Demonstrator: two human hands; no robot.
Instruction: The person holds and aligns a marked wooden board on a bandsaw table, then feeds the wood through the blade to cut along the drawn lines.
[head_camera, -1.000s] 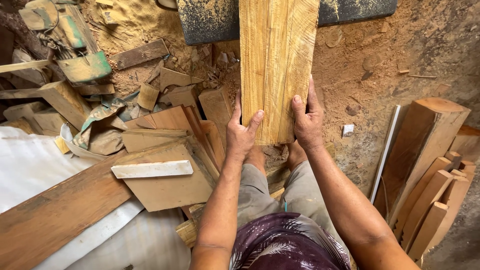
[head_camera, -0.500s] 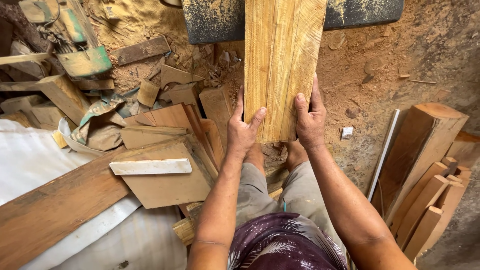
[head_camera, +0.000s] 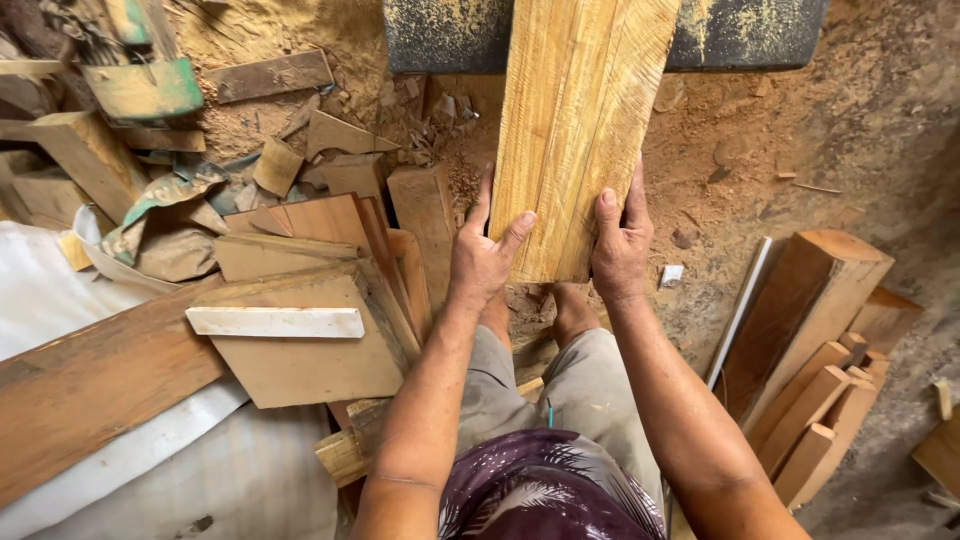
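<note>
A long pale yellow plank (head_camera: 578, 120) with rough saw marks runs away from me toward a dark machine table (head_camera: 740, 35) dusted with sawdust. My left hand (head_camera: 485, 255) grips the plank's near left corner, thumb on its top face. On the near right edge my right hand (head_camera: 620, 245) holds it, fingers spread along the side. Both hands clamp the plank's near end. My knees and feet show below it.
Offcuts and blocks (head_camera: 300, 250) lie piled on the left, with a long brown board (head_camera: 100, 380) over white sheeting (head_camera: 200, 470). Stacked reddish blocks (head_camera: 820, 370) stand on the right. Sawdust covers the ground (head_camera: 860, 140). A thin white strip (head_camera: 275, 322) rests on a flat board.
The plank and both hands have shifted slightly right and up in view; the grip is the same.
</note>
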